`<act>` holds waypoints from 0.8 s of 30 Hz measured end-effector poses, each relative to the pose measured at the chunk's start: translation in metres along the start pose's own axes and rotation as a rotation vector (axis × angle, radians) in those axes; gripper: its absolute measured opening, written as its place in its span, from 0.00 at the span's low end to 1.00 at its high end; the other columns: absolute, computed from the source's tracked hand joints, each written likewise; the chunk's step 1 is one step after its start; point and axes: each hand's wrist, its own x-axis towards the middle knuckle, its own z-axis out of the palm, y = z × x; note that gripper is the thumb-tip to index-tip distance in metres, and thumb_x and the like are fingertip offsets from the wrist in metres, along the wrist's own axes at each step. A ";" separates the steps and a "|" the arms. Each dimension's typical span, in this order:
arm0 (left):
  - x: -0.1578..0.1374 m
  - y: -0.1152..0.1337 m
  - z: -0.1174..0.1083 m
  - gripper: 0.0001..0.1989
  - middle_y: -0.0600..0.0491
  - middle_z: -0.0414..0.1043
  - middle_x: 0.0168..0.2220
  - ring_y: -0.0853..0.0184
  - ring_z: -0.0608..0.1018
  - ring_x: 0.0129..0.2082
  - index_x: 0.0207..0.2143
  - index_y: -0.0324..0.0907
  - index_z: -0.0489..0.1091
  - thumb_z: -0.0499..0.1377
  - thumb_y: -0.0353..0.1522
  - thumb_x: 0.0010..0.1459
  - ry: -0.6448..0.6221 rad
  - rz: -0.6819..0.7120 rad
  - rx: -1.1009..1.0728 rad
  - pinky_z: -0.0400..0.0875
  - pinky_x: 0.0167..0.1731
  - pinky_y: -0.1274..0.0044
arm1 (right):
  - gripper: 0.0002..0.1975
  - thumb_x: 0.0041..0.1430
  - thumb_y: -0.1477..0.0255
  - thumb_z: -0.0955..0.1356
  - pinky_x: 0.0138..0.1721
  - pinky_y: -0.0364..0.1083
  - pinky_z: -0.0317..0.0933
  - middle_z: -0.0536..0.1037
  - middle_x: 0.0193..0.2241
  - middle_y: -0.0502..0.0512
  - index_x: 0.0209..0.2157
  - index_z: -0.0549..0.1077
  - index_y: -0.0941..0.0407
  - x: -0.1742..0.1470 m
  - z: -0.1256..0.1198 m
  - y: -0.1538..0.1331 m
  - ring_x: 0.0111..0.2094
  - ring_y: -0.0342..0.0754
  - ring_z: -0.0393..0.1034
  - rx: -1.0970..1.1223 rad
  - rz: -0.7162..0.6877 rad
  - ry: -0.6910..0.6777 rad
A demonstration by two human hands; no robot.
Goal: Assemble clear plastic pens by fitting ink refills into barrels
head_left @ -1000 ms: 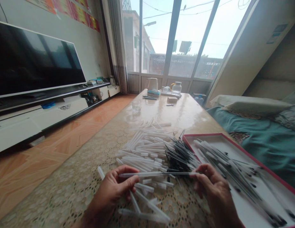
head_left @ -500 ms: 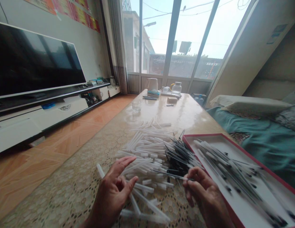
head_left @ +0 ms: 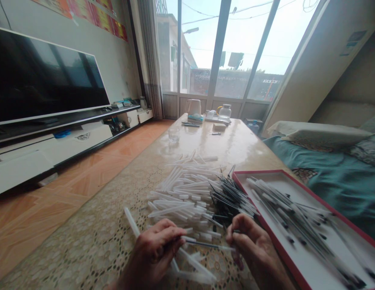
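Observation:
A thin dark stick [head_left: 207,244] with a paler right end stretches between my two hands, low over the near part of the table. My left hand [head_left: 159,249] pinches its left end between thumb and fingers. At the other end are the curled fingers of my right hand [head_left: 249,243], closed around the tip. Below and beyond my left hand lies a loose heap of translucent white tubes [head_left: 181,187]. A bundle of thin black sticks [head_left: 228,193] lies past my right hand, against the box.
A shallow red-rimmed box [head_left: 260,173] on the right holds several tubes with dark ends [head_left: 292,213]. Farther along the patterned table [head_left: 93,233] stand a clear glass [head_left: 173,136], a small block [head_left: 219,126], a glass pot [head_left: 225,111] and a pale jug [head_left: 192,108].
My left hand has moved down and right and closed from an open pose onto the stick's left end. My right hand has lowered slightly, bringing the stick down.

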 end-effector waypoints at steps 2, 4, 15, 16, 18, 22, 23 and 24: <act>-0.001 0.000 0.002 0.10 0.50 0.76 0.33 0.64 0.80 0.31 0.39 0.43 0.77 0.58 0.25 0.56 -0.013 -0.008 0.019 0.75 0.32 0.77 | 0.10 0.51 0.66 0.71 0.18 0.39 0.60 0.72 0.23 0.46 0.26 0.66 0.55 0.001 0.001 0.000 0.18 0.41 0.65 -0.030 0.012 0.023; -0.002 0.000 0.003 0.12 0.50 0.76 0.35 0.64 0.80 0.33 0.40 0.44 0.76 0.58 0.23 0.55 -0.017 -0.017 0.034 0.76 0.33 0.77 | 0.11 0.51 0.65 0.71 0.19 0.39 0.62 0.74 0.24 0.47 0.26 0.67 0.55 0.004 0.001 0.003 0.20 0.42 0.67 -0.038 -0.006 0.069; -0.001 -0.005 0.005 0.09 0.53 0.74 0.33 0.66 0.79 0.30 0.39 0.46 0.75 0.58 0.26 0.57 0.045 0.004 0.107 0.74 0.30 0.79 | 0.18 0.49 0.61 0.73 0.25 0.45 0.70 0.80 0.32 0.56 0.40 0.75 0.57 0.017 -0.019 0.009 0.24 0.48 0.74 -0.207 -0.214 0.275; -0.001 -0.005 0.004 0.09 0.53 0.74 0.33 0.66 0.79 0.30 0.39 0.46 0.75 0.59 0.26 0.57 0.053 0.013 0.108 0.74 0.30 0.79 | 0.18 0.51 0.61 0.72 0.27 0.46 0.70 0.81 0.32 0.56 0.41 0.75 0.57 0.018 -0.022 0.007 0.25 0.48 0.75 -0.236 -0.241 0.313; -0.001 -0.006 0.004 0.08 0.53 0.73 0.32 0.66 0.79 0.29 0.38 0.46 0.75 0.59 0.27 0.57 0.077 0.025 0.107 0.73 0.29 0.80 | 0.17 0.52 0.61 0.71 0.26 0.45 0.69 0.80 0.27 0.54 0.40 0.75 0.57 0.020 -0.031 0.001 0.24 0.48 0.75 -0.306 -0.283 0.398; 0.000 -0.006 0.004 0.07 0.54 0.72 0.30 0.68 0.77 0.25 0.36 0.46 0.75 0.59 0.28 0.57 0.124 0.013 0.084 0.72 0.26 0.81 | 0.16 0.51 0.60 0.72 0.25 0.45 0.68 0.80 0.25 0.54 0.37 0.75 0.56 0.026 -0.045 -0.009 0.24 0.49 0.74 -0.365 -0.288 0.423; 0.000 -0.006 0.004 0.07 0.54 0.72 0.30 0.69 0.77 0.25 0.36 0.46 0.75 0.59 0.28 0.57 0.129 0.013 0.075 0.71 0.26 0.81 | 0.16 0.50 0.60 0.72 0.24 0.45 0.68 0.80 0.27 0.55 0.37 0.75 0.56 0.027 -0.046 -0.009 0.24 0.49 0.74 -0.346 -0.286 0.396; 0.001 -0.006 0.004 0.07 0.54 0.72 0.30 0.69 0.77 0.25 0.36 0.46 0.75 0.59 0.28 0.57 0.132 0.012 0.069 0.71 0.25 0.81 | 0.17 0.49 0.59 0.72 0.24 0.45 0.67 0.80 0.28 0.55 0.38 0.75 0.56 0.028 -0.045 -0.009 0.23 0.48 0.73 -0.326 -0.285 0.366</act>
